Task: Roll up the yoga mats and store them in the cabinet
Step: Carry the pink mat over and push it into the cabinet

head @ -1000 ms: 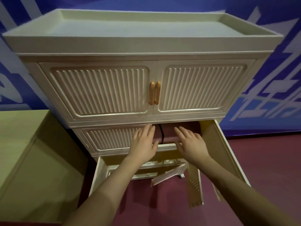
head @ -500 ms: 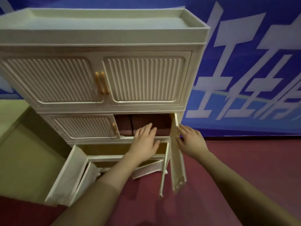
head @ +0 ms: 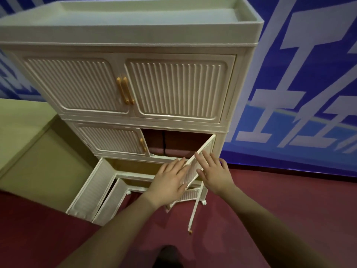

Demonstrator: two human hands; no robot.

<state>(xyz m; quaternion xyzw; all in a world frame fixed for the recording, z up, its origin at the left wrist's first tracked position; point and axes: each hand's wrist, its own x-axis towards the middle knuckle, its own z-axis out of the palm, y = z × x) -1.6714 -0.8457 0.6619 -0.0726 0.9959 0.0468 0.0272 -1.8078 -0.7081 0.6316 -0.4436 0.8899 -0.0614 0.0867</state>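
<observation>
Cream cabinet [head: 135,45] door [head: 202,157] sits between flat, spread left hand [head: 170,182] and right hand [head: 214,173]; dark maroon interior contents perhaps mats

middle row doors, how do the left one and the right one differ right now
The left middle door is closed flat against the cabinet; the right middle door is swung out, leaving its compartment open. No hand touches the left one; the left hand and right hand lie with straight fingers on either face of the right one. The left one's orange handle shows; the right one's does not. Both are cream and ribbed.
</observation>
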